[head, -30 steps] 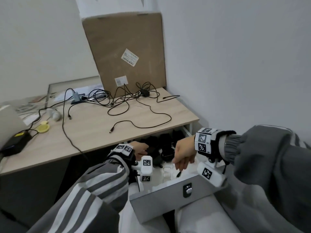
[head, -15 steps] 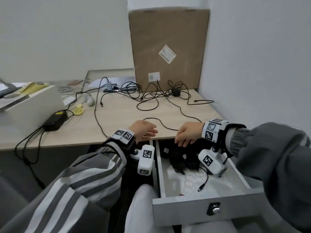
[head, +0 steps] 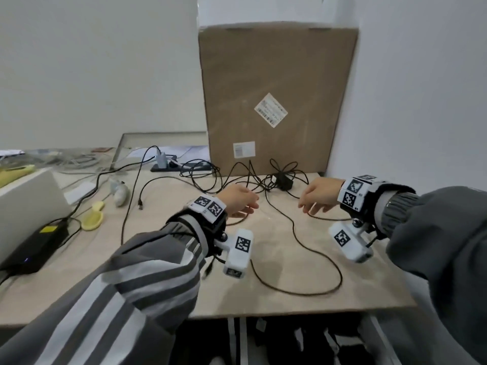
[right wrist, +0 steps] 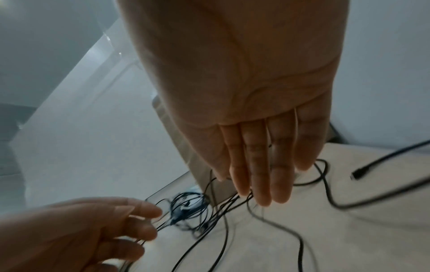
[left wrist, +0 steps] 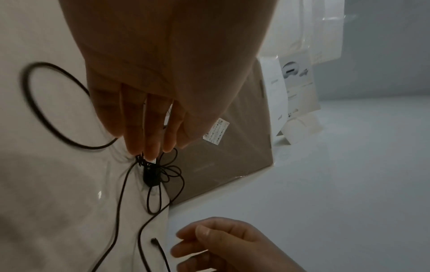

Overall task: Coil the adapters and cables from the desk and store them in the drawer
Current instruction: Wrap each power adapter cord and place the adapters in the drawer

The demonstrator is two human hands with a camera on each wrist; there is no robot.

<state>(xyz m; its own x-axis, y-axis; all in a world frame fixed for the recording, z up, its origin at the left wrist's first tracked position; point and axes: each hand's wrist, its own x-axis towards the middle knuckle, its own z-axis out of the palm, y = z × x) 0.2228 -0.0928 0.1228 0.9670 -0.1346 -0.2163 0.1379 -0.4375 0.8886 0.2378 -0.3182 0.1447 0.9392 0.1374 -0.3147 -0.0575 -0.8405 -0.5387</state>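
A tangle of thin black cables lies at the back of the wooden desk, with a small black adapter in it. One long black cable loops toward the front edge. My left hand hovers over the desk left of the adapter, fingers straight and holding nothing. My right hand hovers to the adapter's right, fingers relaxed and empty. In the left wrist view the fingertips reach just short of the adapter. The open drawer shows dark items below the desk edge.
A tall cardboard box leans on the wall behind the cables. A power strip lies at the back. A black power brick, a yellow object and a white box occupy the left side.
Both hands have come up out of the drawer and forward over the desk toward the cable tangle. The view has lifted from the drawer to the desktop.
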